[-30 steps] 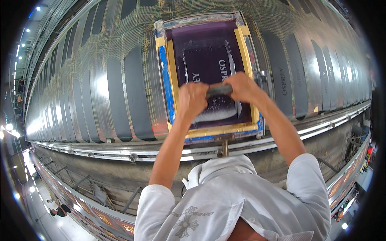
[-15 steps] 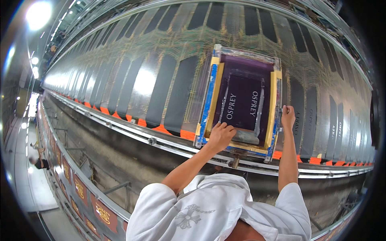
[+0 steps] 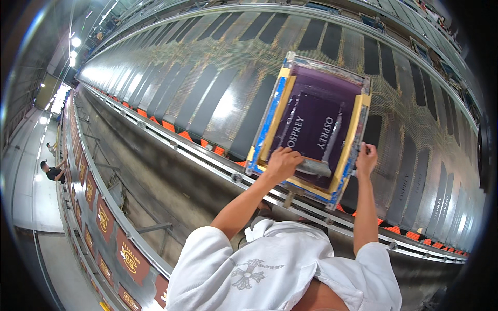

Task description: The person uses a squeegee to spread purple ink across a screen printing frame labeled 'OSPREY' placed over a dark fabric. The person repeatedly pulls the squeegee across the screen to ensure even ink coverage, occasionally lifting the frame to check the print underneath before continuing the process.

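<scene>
Both arms reach up and forward over the long worktop (image 3: pixel 207 98). Left hand (image 3: pixel 282 163) is curled closed on the squeegee (image 3: pixel 314 167) inside the purple screen frame (image 3: pixel 311 127); right hand (image 3: pixel 366 158) pinches shut on the frame's right edge, forearm straight, elbow low.

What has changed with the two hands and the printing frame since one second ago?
Both hands gripped the squeegee together a second ago. The right hand has since let go and now holds the right edge of the frame. The left hand stays at the squeegee, now low on the purple screen. The frame still lies on the long table of dark strips.
</scene>
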A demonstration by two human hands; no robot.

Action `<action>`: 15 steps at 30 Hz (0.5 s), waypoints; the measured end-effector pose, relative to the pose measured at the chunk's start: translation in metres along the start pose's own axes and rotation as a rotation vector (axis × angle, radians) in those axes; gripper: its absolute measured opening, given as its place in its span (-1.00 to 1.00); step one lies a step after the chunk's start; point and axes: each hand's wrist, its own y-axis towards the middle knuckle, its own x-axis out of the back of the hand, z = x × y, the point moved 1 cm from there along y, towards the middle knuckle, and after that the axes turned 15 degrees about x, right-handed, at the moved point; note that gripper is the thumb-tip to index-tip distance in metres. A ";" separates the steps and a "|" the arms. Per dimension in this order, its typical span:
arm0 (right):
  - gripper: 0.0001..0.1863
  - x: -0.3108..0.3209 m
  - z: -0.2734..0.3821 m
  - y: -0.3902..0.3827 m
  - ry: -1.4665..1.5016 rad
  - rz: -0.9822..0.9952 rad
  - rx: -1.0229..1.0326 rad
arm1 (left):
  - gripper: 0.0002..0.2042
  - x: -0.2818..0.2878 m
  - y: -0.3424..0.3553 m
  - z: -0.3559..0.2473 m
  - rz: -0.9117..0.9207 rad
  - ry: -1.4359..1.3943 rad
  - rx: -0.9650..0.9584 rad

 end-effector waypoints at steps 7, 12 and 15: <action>-0.71 -0.133 0.112 -0.060 -0.020 0.006 0.044 | -0.54 0.075 -0.049 0.145 -0.007 0.084 0.037; -0.74 -0.141 0.113 -0.059 -0.100 -0.061 0.102 | -0.58 0.070 -0.066 0.166 0.042 0.071 -0.045; -0.73 -0.145 0.110 -0.055 -0.194 -0.022 0.104 | -0.71 0.068 -0.068 0.171 -0.086 -0.005 -0.154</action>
